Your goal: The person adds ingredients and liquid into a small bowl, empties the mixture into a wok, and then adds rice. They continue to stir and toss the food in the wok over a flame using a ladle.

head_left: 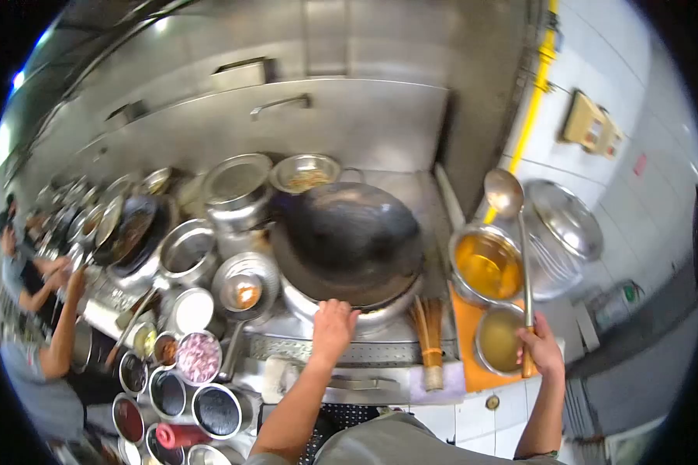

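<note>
The near rim of a large dark wok [357, 244] on the stove is in my left hand [334, 329], fingers closed over its edge. The wok is blurred and looks tilted, its inside dark. My right hand [541, 347] is wrapped around the lower handle of a long metal ladle [504, 193]. That ladle stands bowl-up over a pot of amber oil [488, 267]. Just left of my right hand is a pot of cloudy, pale liquid [499, 339]. A bamboo wok brush [429, 333] lies between my hands at the stove's front.
Chopped onion [198, 358] and several seasoning pots crowd the left, near a red bottle [180, 435]. A strainer [246, 283] rests left of the wok; a metal lid [564, 219] leans at right. A faucet [281, 105] juts from the back wall. Co-workers [35, 341] stand far left.
</note>
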A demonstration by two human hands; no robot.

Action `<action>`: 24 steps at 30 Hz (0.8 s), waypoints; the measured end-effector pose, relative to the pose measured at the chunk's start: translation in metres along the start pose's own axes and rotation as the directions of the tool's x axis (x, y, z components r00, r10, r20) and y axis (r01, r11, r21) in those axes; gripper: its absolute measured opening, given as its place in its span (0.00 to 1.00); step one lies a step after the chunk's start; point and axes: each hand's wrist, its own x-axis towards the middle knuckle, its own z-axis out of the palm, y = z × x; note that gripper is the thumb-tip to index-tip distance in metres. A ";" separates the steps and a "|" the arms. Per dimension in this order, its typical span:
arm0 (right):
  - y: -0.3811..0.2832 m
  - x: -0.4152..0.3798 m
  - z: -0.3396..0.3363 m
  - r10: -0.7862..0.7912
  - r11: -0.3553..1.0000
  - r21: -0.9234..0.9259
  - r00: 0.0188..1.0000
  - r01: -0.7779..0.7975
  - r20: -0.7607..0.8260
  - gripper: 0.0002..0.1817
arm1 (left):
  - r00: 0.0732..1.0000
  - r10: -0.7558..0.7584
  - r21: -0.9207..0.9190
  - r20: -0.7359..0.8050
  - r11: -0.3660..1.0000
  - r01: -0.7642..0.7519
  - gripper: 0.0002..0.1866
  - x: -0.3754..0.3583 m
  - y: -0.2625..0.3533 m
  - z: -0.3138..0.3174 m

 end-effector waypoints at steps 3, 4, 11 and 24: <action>-0.010 -0.033 0.009 -0.066 0.991 0.105 0.993 0.077 -0.100 0.23 | 1.000 -0.016 -0.012 0.007 1.000 0.016 0.10 0.004 0.002 -0.003; -0.010 -0.036 0.011 -0.051 0.992 0.107 0.988 0.068 -0.149 0.23 | 1.000 -0.010 -0.022 0.010 1.000 0.010 0.10 0.005 0.004 -0.004; 0.005 -0.030 0.030 0.028 0.999 -0.012 0.990 -0.030 -0.135 0.28 | 0.998 -0.044 -0.049 0.036 0.998 0.046 0.09 0.011 0.019 -0.016; -0.006 -0.038 0.037 0.153 0.839 0.538 0.985 -0.083 -0.085 0.15 | 1.000 -0.014 -0.097 0.004 0.995 0.014 0.08 0.010 0.011 -0.019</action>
